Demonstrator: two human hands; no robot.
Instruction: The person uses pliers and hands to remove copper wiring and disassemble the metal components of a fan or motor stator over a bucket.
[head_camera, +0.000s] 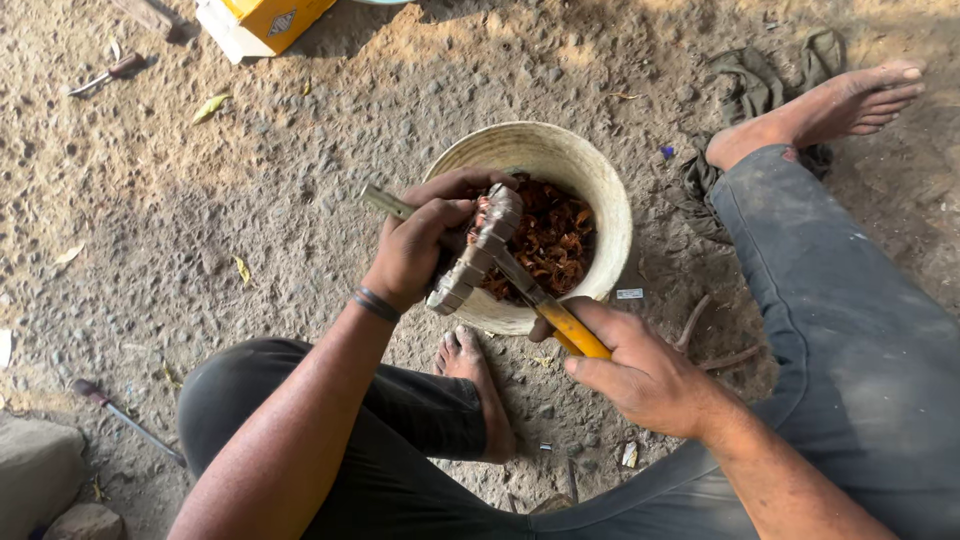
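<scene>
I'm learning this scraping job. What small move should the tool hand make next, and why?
Probably draw the yellow-handled tool in the right hand along the grey curved part held by the left hand: its tip meets the part above the bucket of reddish scraps.

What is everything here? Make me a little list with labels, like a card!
Place: dirt ground
Left hand: grips a curved, ridged metal piece
Right hand: holds a yellow-handled tool against that piece
Below them: pale round bucket with reddish-brown scraps
Nearby: screwdriver, yellow box, dark cloth
Feet: bare
</scene>
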